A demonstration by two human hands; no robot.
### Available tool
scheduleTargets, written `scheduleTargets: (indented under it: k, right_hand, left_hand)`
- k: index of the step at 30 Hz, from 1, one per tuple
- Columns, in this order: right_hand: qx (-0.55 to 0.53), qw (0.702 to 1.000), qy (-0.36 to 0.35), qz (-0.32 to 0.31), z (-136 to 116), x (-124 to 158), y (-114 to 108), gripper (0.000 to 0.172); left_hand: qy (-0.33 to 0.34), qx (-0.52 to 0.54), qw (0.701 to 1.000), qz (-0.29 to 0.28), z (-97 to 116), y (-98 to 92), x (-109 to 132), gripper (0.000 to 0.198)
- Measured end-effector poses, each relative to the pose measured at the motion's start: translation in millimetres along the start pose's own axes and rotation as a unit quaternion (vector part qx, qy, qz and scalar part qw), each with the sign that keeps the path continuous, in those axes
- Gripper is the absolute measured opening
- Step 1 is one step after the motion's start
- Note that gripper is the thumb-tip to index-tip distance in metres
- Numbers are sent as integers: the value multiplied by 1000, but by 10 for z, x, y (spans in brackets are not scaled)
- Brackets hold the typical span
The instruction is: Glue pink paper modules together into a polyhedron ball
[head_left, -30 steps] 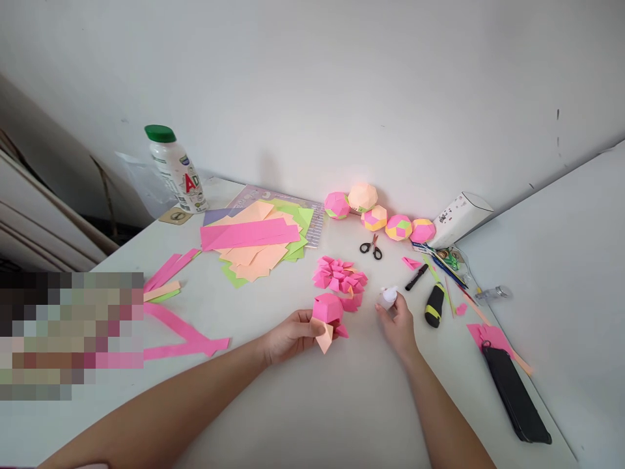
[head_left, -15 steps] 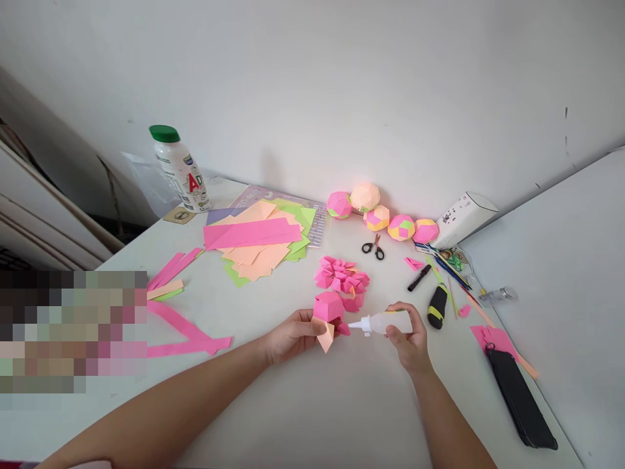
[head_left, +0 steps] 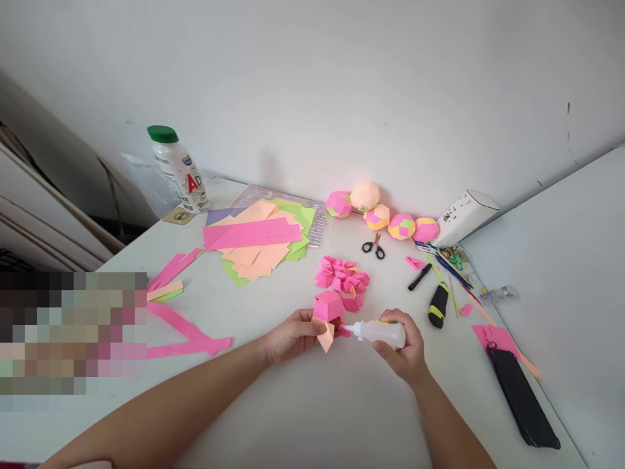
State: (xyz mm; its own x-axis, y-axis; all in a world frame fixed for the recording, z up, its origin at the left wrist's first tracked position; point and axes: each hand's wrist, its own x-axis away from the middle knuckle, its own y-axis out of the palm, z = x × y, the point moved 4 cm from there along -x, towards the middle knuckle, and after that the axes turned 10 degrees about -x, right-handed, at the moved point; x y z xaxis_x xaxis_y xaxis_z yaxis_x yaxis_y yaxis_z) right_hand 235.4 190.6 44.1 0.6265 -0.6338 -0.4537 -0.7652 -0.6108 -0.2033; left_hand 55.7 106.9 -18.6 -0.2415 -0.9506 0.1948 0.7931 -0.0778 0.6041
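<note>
Our left hand (head_left: 299, 331) grips a part-built paper model (head_left: 328, 305), our right hand (head_left: 404, 352) a squeeze bottle (head_left: 389, 334); five balls (head_left: 377, 217) near the tabletop (head_left: 273, 404)'s back edge look finished, folded pieces (head_left: 339, 273) remain.

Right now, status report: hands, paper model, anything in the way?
Left hand: grip on pink and peach folded paper model. Right hand: grip on translucent white plastic bottle, nozzle at model's pink flap. Mostly pink folded paper pile just beyond, not between.

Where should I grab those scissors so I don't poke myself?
Probably best by the black handle loops of the scissors, reaching from your side of the table: the loops face you, while the blades point away toward the paper balls.
</note>
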Motion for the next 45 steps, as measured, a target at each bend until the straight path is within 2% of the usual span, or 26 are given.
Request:
scheduleTargets:
  k: [5, 14, 27, 36, 45]
  right_hand:
    - [14, 1000, -12, 1, -11, 9, -16, 22]
    - [28, 999, -22, 4, 0, 20, 7, 26]
    - [23, 1000, -11, -11, -10, 16, 7, 23]
    - [25, 1000, -2, 2, 12, 28, 28, 26]
    - [26, 1000, 2, 9, -10, 22, 5, 20]
  left_hand:
    - [-3, -9, 1000, 2, -16, -15, -1, 21]
    - [-1, -4, 1000, 4, 9, 7, 5, 14]
    - [6, -21, 1000, -5, 26, 29, 12, 8]
    - [3, -31, 999, -7, 64, 58, 24, 7]
    - [6, -21, 1000, -13, 53, 52, 17, 8]
